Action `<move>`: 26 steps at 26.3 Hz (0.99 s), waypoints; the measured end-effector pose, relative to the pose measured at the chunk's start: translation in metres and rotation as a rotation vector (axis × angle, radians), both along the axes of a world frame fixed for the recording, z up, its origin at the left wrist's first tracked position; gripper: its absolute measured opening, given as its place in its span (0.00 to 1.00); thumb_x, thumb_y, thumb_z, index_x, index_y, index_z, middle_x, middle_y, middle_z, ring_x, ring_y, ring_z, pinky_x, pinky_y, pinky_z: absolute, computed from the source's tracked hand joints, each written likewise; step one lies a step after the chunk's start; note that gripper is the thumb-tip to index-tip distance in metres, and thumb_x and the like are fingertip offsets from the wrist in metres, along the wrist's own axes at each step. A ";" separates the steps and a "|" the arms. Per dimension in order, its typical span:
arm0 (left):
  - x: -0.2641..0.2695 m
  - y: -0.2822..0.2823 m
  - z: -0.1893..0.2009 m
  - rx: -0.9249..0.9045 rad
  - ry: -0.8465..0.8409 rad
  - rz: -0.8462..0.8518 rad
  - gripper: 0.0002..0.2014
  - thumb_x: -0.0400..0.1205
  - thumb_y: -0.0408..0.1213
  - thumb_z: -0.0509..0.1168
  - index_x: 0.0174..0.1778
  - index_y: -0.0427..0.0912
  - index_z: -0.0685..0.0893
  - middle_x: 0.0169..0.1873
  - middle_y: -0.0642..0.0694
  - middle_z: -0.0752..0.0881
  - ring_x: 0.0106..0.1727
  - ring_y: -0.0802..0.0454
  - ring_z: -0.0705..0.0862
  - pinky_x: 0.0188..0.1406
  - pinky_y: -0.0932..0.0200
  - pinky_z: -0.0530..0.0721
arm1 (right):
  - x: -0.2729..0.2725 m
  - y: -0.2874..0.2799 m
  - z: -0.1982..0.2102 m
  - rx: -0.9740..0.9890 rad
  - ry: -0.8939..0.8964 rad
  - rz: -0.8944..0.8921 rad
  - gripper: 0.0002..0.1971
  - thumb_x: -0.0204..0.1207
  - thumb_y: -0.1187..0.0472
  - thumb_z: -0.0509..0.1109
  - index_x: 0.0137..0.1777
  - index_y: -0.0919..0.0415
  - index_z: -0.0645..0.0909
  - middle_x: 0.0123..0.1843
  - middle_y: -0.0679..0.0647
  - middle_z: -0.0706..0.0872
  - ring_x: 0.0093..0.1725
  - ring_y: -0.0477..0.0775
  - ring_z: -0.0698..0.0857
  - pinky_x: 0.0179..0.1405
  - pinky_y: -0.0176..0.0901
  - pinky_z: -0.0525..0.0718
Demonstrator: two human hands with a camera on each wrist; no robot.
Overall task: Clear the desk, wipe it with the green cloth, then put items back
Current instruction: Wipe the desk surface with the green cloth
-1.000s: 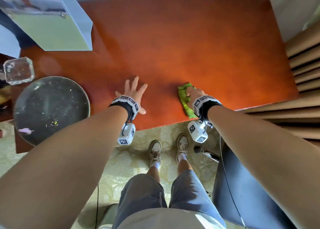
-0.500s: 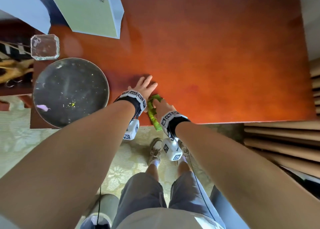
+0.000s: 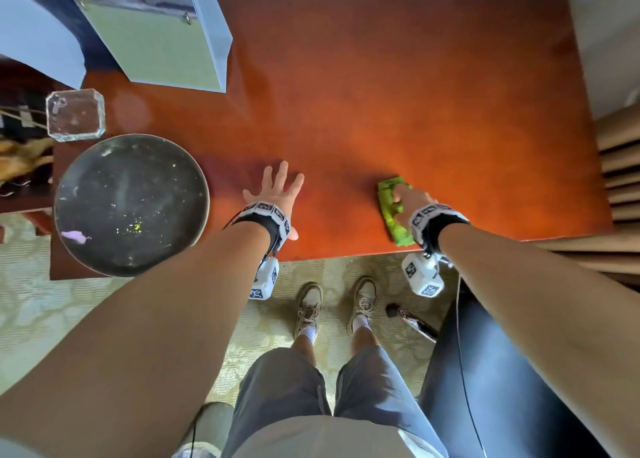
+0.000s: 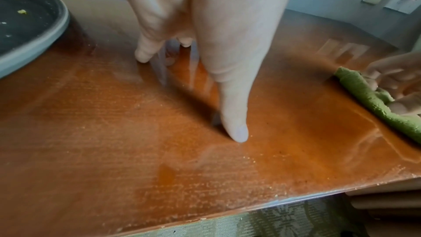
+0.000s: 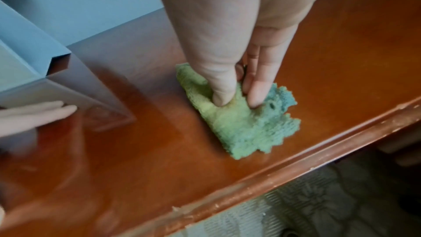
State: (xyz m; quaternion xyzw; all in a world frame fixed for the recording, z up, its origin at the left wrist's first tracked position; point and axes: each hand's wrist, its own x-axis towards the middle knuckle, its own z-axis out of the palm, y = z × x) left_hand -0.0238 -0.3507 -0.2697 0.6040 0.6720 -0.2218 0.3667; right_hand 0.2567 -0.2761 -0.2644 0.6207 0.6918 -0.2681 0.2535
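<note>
The green cloth point(image 3: 393, 212) lay bunched near the desk's point(image 3: 398, 87) near edge, right of the middle, with the right hand point(image 3: 408, 203) on top of it — thumb and fingers pressed down into the folds, pinning rather than wrapping it. Well apart to the left the left hand point(image 3: 275, 193) lay flat and spread, holding nothing. So close to the lip, I judged a stroke toward the person could drag the cloth off onto the carpet point(image 3: 332, 270), while a long sweep left might nudge the dark plate point(image 3: 131, 205) — already overhanging its corner — or the glass block point(image 3: 75, 115) behind it.
</note>
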 end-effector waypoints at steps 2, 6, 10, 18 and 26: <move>-0.002 0.001 -0.001 -0.001 -0.001 0.001 0.67 0.63 0.49 0.84 0.84 0.60 0.36 0.80 0.52 0.22 0.83 0.41 0.29 0.74 0.18 0.53 | 0.004 0.002 -0.001 -0.002 -0.030 0.015 0.15 0.78 0.67 0.67 0.62 0.53 0.71 0.48 0.58 0.82 0.41 0.61 0.86 0.36 0.48 0.86; -0.001 0.001 -0.003 0.008 -0.005 0.000 0.67 0.63 0.49 0.84 0.83 0.60 0.37 0.80 0.51 0.23 0.83 0.41 0.29 0.74 0.18 0.53 | -0.011 0.000 -0.001 -0.013 -0.054 0.115 0.15 0.80 0.68 0.65 0.63 0.56 0.70 0.47 0.59 0.81 0.41 0.62 0.86 0.40 0.56 0.90; -0.001 0.001 -0.002 0.026 0.009 -0.008 0.67 0.62 0.49 0.84 0.84 0.60 0.38 0.80 0.50 0.24 0.83 0.40 0.30 0.73 0.18 0.55 | -0.038 -0.002 -0.001 0.009 -0.049 0.200 0.18 0.76 0.70 0.68 0.62 0.54 0.70 0.46 0.58 0.82 0.42 0.64 0.87 0.42 0.59 0.90; -0.001 0.003 -0.004 0.015 0.046 -0.040 0.66 0.63 0.51 0.84 0.84 0.60 0.38 0.81 0.51 0.25 0.84 0.40 0.31 0.73 0.18 0.57 | -0.108 -0.030 0.005 0.019 -0.037 0.390 0.26 0.76 0.75 0.63 0.73 0.57 0.67 0.65 0.64 0.73 0.61 0.73 0.80 0.52 0.57 0.83; 0.005 -0.001 0.030 0.212 0.059 0.033 0.32 0.79 0.43 0.70 0.80 0.46 0.68 0.78 0.45 0.67 0.75 0.40 0.71 0.63 0.37 0.81 | -0.106 -0.027 0.027 -0.047 0.019 0.500 0.30 0.75 0.74 0.65 0.75 0.55 0.68 0.62 0.60 0.77 0.57 0.66 0.82 0.50 0.54 0.86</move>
